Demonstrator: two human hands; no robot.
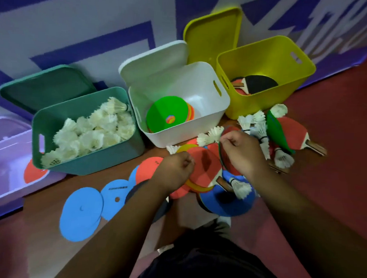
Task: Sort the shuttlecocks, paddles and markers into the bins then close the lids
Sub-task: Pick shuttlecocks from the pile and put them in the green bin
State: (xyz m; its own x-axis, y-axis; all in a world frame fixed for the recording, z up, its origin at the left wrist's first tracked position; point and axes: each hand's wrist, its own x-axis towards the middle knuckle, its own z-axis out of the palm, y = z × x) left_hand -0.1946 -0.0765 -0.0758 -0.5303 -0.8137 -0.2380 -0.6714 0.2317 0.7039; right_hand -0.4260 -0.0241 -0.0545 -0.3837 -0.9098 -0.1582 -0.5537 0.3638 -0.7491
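Step in hand: picking through the mixed pile on the wooden floor; your left hand sits over the red and yellow flat round markers, fingers curled tight, cannot tell if they hold anything; your right hand has fingers pinched beside two white feather shuttlecocks and a thin dark rim, cannot tell which they grip. Sorted so far: shuttlecocks in the teal plastic bin, markers in the white plastic bin, paddles in the yellow plastic bin; much is unsorted, so likely mid-task. Next move probably needs a clean lift of one piece and a carry to its bin; lids come last. Overlaps hide which red rounds are paddles; the pale translucent box is cut off at left.
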